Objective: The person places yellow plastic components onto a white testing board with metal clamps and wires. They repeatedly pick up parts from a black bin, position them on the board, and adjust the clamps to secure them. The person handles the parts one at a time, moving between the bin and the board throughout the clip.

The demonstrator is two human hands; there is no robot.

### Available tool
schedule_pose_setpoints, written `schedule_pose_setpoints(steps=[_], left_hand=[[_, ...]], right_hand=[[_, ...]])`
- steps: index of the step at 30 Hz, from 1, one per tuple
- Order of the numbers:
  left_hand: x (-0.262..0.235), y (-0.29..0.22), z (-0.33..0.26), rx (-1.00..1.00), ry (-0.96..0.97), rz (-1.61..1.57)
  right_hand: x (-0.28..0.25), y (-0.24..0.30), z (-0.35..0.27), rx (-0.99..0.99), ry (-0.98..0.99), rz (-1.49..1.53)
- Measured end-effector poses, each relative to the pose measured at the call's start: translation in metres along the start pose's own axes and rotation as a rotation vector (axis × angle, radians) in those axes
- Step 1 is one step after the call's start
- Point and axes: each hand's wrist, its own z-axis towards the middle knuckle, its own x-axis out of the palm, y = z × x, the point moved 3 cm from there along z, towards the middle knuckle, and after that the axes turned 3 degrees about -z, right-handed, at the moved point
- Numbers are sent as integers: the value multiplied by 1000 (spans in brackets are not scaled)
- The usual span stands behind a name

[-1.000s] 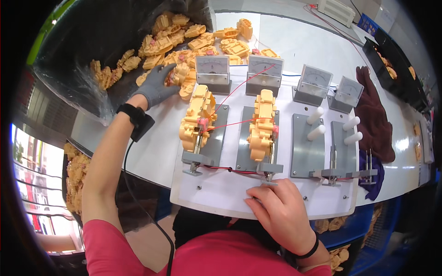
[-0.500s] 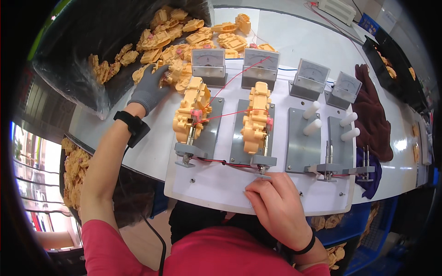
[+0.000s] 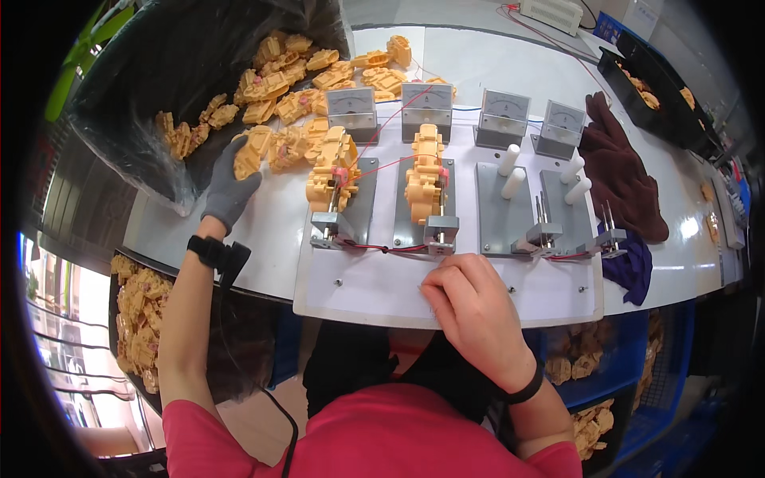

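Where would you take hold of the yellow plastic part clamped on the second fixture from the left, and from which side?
Grip the yellow part across its long flanks, coming from above. It lies lengthwise on the grey fixture plate, with the meter at its far end and the clamp at its near end, so only the sides and top are free.

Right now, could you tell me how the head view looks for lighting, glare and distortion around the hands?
Head view: even, bright light, with both the gloved left hand on the yellow parts and the bare right hand on the white board sharp; mild glare on the white table at right; fisheye bends the table's edge, and the corners go black.
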Motion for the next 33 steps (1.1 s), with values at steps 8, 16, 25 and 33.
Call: schedule_pose_setpoints(steps=[8, 16, 25, 33], left_hand=[[-26, -68, -96, -371, -46, -1102], [14, -67, -155, -413, -46, -1028], [28, -55, -161, -259, -26, -959], [28, -56, -159, -230, 1, -927]], right_hand=[[2, 3, -1, -12, 10, -27], [-37, 24, 14, 147, 56, -16], [-54, 33, 133, 318, 577, -190], [-26, 27, 163, 404, 945, -385]])
